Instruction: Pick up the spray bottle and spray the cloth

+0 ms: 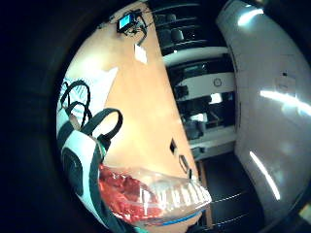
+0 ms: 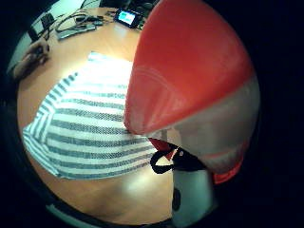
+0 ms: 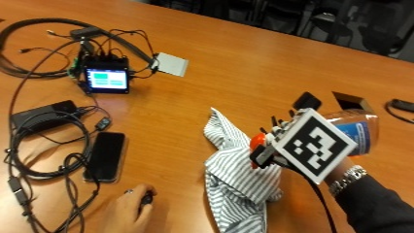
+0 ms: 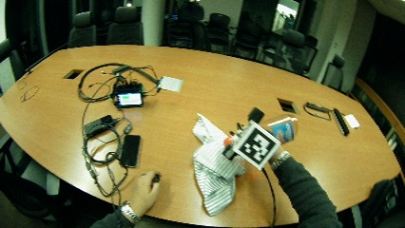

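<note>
A grey-and-white striped cloth (image 3: 238,180) lies crumpled on the wooden table (image 3: 259,73). My gloved right hand (image 3: 277,130) grips the spray bottle (image 3: 357,132), a clear bottle with a blue label, and holds it tilted just above the cloth's right side. Its orange spray head (image 3: 257,141) points towards the cloth. The right thumb side palm view is half filled by the orange head (image 2: 190,71), with the striped cloth (image 2: 90,123) spread beneath it. The clear ribbed bottle (image 1: 165,194) sits close to the palm in the other palm view. Most of the fingers are hidden.
A black phone (image 3: 107,156) lies left of the cloth. Beyond it are a small lit screen (image 3: 107,80), a power brick (image 3: 42,116) and tangled cables (image 3: 39,160). A bare hand (image 3: 126,211) rests at the front edge. A cable port (image 3: 353,102) opens behind the bottle.
</note>
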`<state>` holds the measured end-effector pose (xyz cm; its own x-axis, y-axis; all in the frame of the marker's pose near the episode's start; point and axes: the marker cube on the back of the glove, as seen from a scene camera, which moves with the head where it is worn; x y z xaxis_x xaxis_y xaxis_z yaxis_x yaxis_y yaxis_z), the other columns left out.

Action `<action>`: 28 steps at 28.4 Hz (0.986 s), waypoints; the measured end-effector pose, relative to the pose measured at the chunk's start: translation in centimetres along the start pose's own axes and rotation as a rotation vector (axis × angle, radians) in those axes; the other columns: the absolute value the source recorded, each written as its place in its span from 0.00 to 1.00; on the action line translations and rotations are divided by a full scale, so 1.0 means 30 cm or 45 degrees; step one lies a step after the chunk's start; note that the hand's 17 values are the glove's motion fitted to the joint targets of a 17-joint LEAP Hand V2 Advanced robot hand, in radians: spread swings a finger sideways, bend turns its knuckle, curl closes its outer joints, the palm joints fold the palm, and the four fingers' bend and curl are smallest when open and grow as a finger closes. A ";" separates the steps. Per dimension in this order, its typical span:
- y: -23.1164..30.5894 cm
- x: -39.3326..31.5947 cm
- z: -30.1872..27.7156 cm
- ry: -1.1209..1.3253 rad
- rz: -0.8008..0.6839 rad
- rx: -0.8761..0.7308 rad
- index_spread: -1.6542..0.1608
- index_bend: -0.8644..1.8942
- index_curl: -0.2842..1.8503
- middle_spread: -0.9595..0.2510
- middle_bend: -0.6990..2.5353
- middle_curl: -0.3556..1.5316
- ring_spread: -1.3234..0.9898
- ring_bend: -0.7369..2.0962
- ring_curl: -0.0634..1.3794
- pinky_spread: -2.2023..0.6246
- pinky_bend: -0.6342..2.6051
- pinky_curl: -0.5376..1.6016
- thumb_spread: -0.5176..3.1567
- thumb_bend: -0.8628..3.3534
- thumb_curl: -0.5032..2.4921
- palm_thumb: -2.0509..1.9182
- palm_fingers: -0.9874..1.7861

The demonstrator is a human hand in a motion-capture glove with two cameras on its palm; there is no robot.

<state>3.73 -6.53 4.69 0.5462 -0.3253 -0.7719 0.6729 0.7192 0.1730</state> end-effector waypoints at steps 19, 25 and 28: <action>-0.149 0.062 -0.269 -0.996 0.577 0.365 0.75 0.38 0.41 0.62 0.40 0.47 0.48 0.54 0.37 0.66 0.37 0.45 0.32 0.20 0.40 0.71 0.86; -0.287 0.087 -0.310 -1.297 0.708 0.462 0.75 0.38 0.41 0.62 0.40 0.47 0.48 0.54 0.37 0.66 0.37 0.44 0.32 0.20 0.41 0.72 0.86; -0.350 0.100 -0.308 -1.467 0.780 0.504 0.75 0.38 0.41 0.62 0.40 0.47 0.48 0.54 0.37 0.66 0.37 0.45 0.32 0.20 0.40 0.72 0.86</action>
<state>-6.30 -9.40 -5.10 0.7780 -0.4838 0.4007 0.1651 0.7730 0.6126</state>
